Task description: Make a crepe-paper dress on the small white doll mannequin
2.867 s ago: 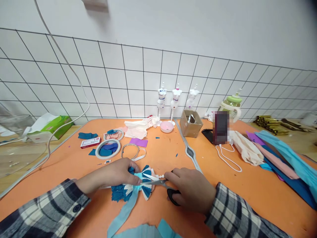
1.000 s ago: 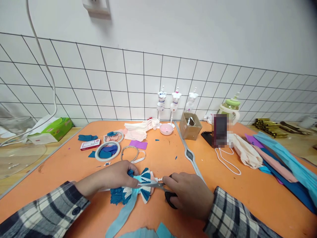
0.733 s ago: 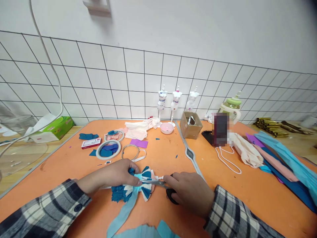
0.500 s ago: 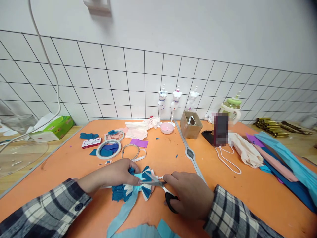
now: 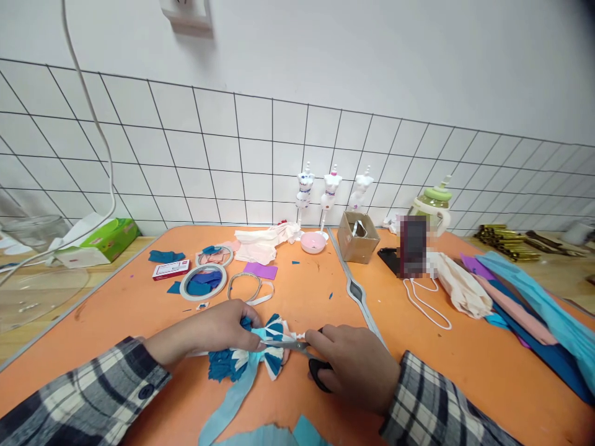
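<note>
My left hand is closed, thumb and fingers pinching a crepe paper dress in dark blue, white and light blue, which lies on the orange mat. A white knobbed tip, like those on the mannequins behind, sticks out of its right end; the body inside is hidden. From its middle a light blue paper strip trails toward me. My right hand grips scissors with black handles. Their blades are nearly together, lying across the dress with the tips at my left thumb.
Three small white mannequins stand at the back by a pink bowl and a cardboard box. Tape rolls and a staple-sized red and white box lie left. Folded crepe paper lies right, light blue paper in front.
The scissor blades, apart before, have come together over the dress. Both hands stay nearly in place, and the view has shifted slightly.
</note>
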`<state>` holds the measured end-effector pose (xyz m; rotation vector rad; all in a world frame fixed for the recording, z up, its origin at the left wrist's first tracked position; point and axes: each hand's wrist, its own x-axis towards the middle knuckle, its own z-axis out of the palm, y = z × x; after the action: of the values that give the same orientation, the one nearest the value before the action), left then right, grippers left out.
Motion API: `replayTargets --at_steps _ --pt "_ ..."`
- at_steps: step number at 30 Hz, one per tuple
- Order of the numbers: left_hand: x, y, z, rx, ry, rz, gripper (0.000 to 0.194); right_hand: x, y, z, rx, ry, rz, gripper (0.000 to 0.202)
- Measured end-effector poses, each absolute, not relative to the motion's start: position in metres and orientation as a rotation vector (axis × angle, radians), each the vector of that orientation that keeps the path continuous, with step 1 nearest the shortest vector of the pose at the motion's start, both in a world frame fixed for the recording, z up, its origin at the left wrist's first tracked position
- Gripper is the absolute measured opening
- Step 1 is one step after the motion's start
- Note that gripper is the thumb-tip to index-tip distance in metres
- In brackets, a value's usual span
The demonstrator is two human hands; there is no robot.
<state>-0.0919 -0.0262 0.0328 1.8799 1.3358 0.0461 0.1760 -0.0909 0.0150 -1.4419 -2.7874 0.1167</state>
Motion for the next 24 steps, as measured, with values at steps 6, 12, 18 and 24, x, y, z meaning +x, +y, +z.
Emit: replayTargets --at_steps 6,12,18,24 --pt "-0.0917 -0.0266 0.0342 1.865 1.329 0.04 0.037 0.1768 -0.0908 0.016 -1.424 -2.812 0.042 0.028" --pt "-0.0918 -0.0268 0.0351 1.865 1.294 0.045 0.037 0.1762 -0.0927 0.0174 -1.436 -2.799 0.083 0.031" --pt "-0.0905 -0.0272 0.0371 1.876 1.276 0.047 0.034 0.1746 -0.0914 0.0176 -1.437 -2.825 0.066 0.028" --pt "-0.0907 -0.0267 0.0347 1.86 1.335 0.051 0.037 0.1741 -0.0925 0.0164 -1.428 -2.791 0.124 0.031"
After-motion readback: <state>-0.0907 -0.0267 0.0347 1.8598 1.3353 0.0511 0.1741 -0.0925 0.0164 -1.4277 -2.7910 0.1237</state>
